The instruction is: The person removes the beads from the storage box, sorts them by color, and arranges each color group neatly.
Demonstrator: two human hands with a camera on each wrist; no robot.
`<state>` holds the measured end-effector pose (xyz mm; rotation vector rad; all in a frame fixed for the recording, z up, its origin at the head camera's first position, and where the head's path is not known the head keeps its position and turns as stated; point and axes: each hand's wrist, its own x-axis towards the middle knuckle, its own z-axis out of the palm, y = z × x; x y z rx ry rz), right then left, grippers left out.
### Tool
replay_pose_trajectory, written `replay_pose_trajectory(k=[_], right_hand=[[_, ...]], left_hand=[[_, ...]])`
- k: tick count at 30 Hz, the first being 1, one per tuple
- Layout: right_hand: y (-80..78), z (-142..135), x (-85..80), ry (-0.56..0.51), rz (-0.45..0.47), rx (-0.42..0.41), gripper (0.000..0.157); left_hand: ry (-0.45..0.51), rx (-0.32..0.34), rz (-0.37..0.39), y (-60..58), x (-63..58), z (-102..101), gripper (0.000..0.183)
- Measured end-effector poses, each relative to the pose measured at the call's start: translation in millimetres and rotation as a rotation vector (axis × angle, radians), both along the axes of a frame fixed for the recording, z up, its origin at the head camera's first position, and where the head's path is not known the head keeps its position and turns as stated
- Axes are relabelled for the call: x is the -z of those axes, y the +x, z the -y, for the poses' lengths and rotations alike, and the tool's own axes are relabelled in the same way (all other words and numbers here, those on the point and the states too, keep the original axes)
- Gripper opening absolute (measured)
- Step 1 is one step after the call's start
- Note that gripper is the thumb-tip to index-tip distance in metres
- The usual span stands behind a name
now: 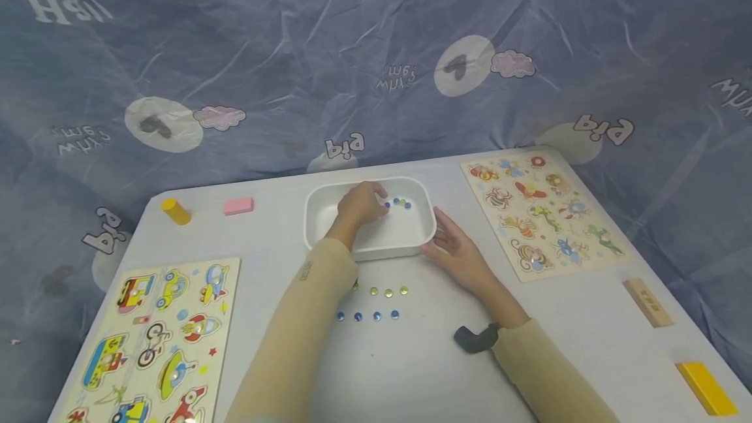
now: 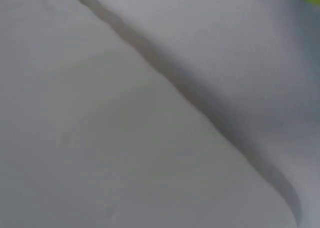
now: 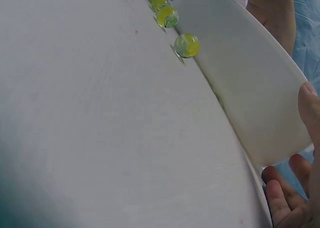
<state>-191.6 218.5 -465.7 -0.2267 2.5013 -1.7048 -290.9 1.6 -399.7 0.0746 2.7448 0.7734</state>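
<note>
A white plastic tray (image 1: 388,253) stands towards the back of the table. My left hand (image 1: 360,206) reaches into it, pinching a blue marble (image 1: 387,205) between thumb and finger. Beside that lie a few blue marbles (image 1: 408,205) and a green one on the tray floor. With relaxed fingers, my right hand (image 1: 461,256) touches the tray's right end, its thumb at the front corner. In front of the tray run a row of yellow-green marbles (image 1: 388,293) and a row of blue marbles (image 1: 376,316), partly covered by the left sleeve. The left wrist view shows no hand.
Wooden picture puzzles lie at the left (image 1: 229,318) and right (image 1: 511,260). A yellow cylinder (image 1: 176,211) and a pink block (image 1: 238,206) sit at the back left. Along the right edge are a wooden block (image 1: 647,303) and a yellow block (image 1: 706,388). A patterned cloth (image 1: 294,51) hangs behind.
</note>
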Motion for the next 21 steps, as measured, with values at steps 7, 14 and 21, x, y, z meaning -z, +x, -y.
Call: replay_pose_trajectory(k=[7,14,21], right_hand=[[0.7,1,1.4,-0.015,-0.016,-0.002,0.082],[2.1,2,0.0,-0.013,-0.028,-0.005,0.081],[9.9,6,-19.7,-0.037,-0.038,-0.02,0.078]], left_hand=[[-0.027,-0.011,0.001,-2.6,8.6,-7,0.032],[-0.065,-0.021,-0.025,-2.0,13.6,-9,0.019],[-0.041,-0.01,-0.064,-2.2,6.2,-10,0.016]])
